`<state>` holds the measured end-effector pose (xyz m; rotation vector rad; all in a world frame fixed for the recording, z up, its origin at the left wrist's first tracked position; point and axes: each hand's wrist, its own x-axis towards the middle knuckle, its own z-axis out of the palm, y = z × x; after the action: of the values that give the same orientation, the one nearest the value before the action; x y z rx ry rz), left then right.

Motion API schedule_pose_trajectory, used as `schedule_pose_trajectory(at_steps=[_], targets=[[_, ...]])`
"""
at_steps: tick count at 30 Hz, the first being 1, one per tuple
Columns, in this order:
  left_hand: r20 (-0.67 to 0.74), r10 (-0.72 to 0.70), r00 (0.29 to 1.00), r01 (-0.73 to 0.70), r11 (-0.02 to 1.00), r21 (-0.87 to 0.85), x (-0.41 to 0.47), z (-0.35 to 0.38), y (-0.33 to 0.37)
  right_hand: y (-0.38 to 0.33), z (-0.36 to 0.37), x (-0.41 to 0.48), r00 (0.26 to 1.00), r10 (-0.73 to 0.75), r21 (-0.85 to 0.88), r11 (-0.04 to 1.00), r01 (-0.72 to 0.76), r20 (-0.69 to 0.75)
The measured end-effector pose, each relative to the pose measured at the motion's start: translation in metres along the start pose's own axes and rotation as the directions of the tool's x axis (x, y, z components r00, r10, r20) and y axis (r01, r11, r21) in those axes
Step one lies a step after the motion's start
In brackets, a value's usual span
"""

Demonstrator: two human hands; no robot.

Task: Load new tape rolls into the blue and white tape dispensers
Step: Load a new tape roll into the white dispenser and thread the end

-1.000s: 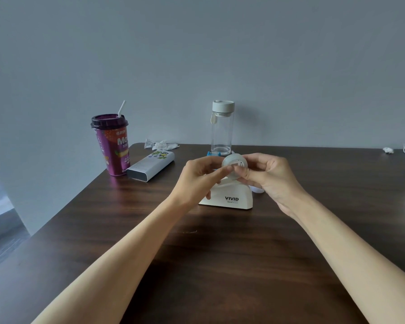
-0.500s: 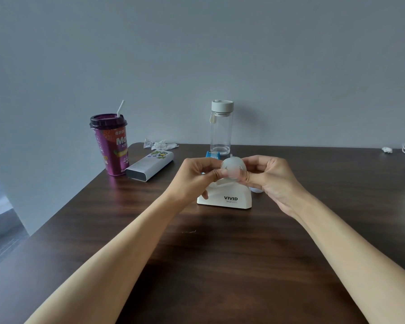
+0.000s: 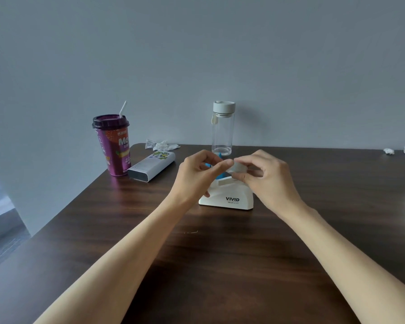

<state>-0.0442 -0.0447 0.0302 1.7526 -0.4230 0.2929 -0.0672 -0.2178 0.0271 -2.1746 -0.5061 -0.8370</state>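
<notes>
On the dark wood surface (image 3: 220, 265), at about ten o'clock from the hands, stand a purple cup (image 3: 114, 146) with a straw and a white box (image 3: 151, 166) lying flat. The left hand (image 3: 197, 176) is up over the white tape dispenser (image 3: 227, 195), and its fingers (image 3: 225, 164) reach in to pinch at the edge of a pale tape roll (image 3: 240, 169). A bit of the blue tape dispenser (image 3: 216, 170) peeks out behind the left hand, at about twelve o'clock from the white one. Past it stands a clear bottle (image 3: 223, 129). The right hand (image 3: 267, 178) has its fingers closed on the roll, holding it just above the white dispenser. It looks like the hands are finding the tape's loose end. The roll is not in its slot yet, so the white one is not loaded. I cannot tell if the blue one has a roll, as it is mostly hidden.
</notes>
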Motion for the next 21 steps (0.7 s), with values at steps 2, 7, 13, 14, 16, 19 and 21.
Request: schedule_pose_trajectory(at_steps=[2, 7, 13, 14, 16, 19, 21], targets=[[0.014, -0.007, 1.000, 0.006, 0.999, 0.031, 0.001, -0.001, -0.001, 0.000, 0.001, -0.001, 0.998, -0.058, -0.064, 0.996, 0.060, 0.026], [0.047, -0.040, 0.998, 0.040, 0.999, -0.001, 0.004, -0.006, -0.001, 0.000, 0.000, 0.001, 0.999, -0.046, -0.051, 0.998, 0.048, 0.021], [0.042, -0.083, 0.996, 0.082, 0.997, 0.009, 0.008, -0.011, -0.007, 0.002, -0.003, 0.003, 0.989, 0.148, 0.094, 0.984, -0.149, 0.015], [0.042, -0.078, 0.996, 0.076, 0.997, 0.031, 0.008, -0.010, -0.009, 0.003, -0.003, 0.003, 0.986, 0.164, 0.094, 0.982, -0.166, 0.022], [0.038, -0.056, 0.998, 0.053, 0.996, 0.078, 0.008, -0.010, -0.011, 0.004, -0.003, 0.003, 0.981, 0.192, 0.088, 0.977, -0.195, 0.036], [0.022, -0.045, 0.999, 0.043, 0.993, 0.110, 0.008, -0.011, -0.011, 0.007, -0.001, 0.002, 0.977, 0.203, 0.059, 0.977, -0.207, 0.070], [0.012, -0.045, 0.999, 0.043, 0.992, 0.119, 0.009, -0.011, -0.011, 0.008, 0.000, 0.001, 0.976, 0.191, 0.033, 0.980, -0.195, 0.103]])
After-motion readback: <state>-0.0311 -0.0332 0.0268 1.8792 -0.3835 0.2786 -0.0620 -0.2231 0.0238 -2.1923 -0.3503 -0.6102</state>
